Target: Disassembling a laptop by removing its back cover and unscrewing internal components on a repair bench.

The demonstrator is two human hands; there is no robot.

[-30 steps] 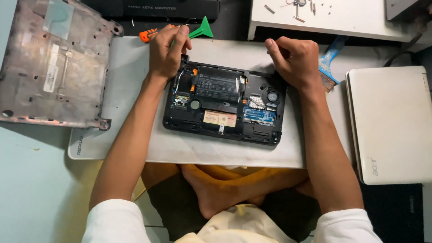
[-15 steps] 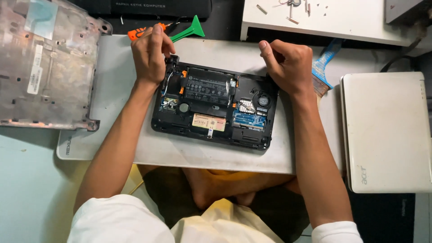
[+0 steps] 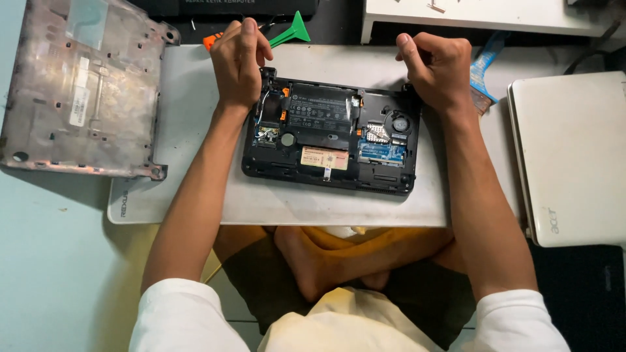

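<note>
An opened black laptop base (image 3: 329,140) lies on a grey mat (image 3: 274,202), with its battery, fan and circuit boards exposed. My left hand (image 3: 238,62) is curled at the laptop's far left corner, fingers closed on the hinge area there. My right hand (image 3: 437,68) is closed in a fist at the far right corner, gripping that edge. Both forearms reach down toward my crossed legs.
A removed grey bottom cover (image 3: 81,88) lies upside down at left. A green pry tool (image 3: 293,31) and an orange-handled tool (image 3: 212,40) lie behind my left hand. A blue brush (image 3: 484,72) is beside my right hand. A closed white laptop (image 3: 570,156) sits at right.
The view has shifted, so the scene sits slightly differently in frame. Both hands stay at the laptop's far corners, the left hand now more tightly curled over the hinge corner.
</note>
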